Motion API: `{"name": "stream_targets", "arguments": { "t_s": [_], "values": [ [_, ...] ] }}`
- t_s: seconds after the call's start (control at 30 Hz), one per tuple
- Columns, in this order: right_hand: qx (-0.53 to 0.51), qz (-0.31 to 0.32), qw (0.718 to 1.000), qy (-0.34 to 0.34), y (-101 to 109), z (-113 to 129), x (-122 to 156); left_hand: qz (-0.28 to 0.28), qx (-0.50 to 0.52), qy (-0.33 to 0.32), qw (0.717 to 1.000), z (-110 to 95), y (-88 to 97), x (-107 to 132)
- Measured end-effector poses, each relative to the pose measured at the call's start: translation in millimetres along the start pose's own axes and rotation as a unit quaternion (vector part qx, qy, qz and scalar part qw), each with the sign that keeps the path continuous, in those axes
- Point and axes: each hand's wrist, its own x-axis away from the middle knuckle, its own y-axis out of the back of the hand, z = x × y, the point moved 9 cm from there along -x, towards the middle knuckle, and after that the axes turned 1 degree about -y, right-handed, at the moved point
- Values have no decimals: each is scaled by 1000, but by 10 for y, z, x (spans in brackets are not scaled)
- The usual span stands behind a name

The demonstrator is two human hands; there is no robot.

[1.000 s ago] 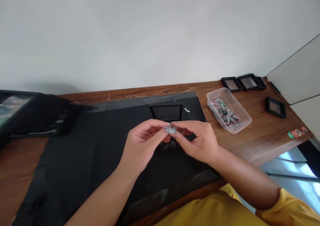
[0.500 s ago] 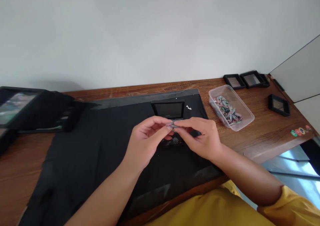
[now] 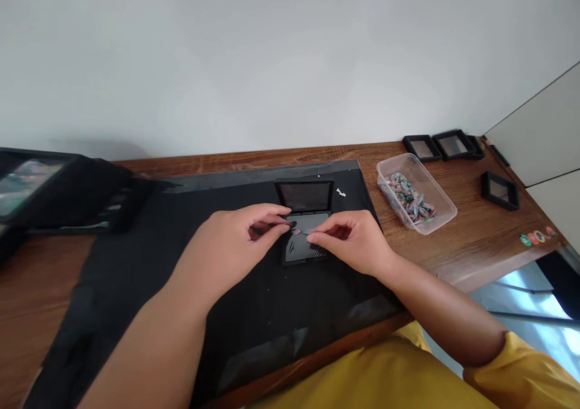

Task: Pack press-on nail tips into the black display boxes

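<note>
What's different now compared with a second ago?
Both hands, left hand and right hand, have lowered the small pink piece, earlier held up between the fingertips, onto the open black case. The clear tub of pieces and the black mat lie as before.

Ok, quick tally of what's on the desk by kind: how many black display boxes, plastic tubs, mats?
Black display boxes: 4. One open box under the left hand and right hand, two at the back right, one alone.
Clear plastic tub of small coloured pieces: 1.
Black mat: 1.
Total: 6.
</note>
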Motion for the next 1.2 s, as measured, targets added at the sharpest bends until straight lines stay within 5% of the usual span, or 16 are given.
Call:
{"name": "stream_targets", "arguments": {
  "t_s": [0.07,0.27,0.53,1.2],
  "values": [
    [6,1,1000,-2,23,4,-9,5,-13,-17,1000,-60,-38,6],
    [102,-31,994,3,147,69,-91,-98,-62,-53,992,-160,148,11],
    [182,24,982,-40,115,-11,-109,4,-88,-43,995,-68,-117,-43],
    [318,22,944,-84,193,6,-61,10,-56,-60,997,-102,-161,45]
  ]
}}
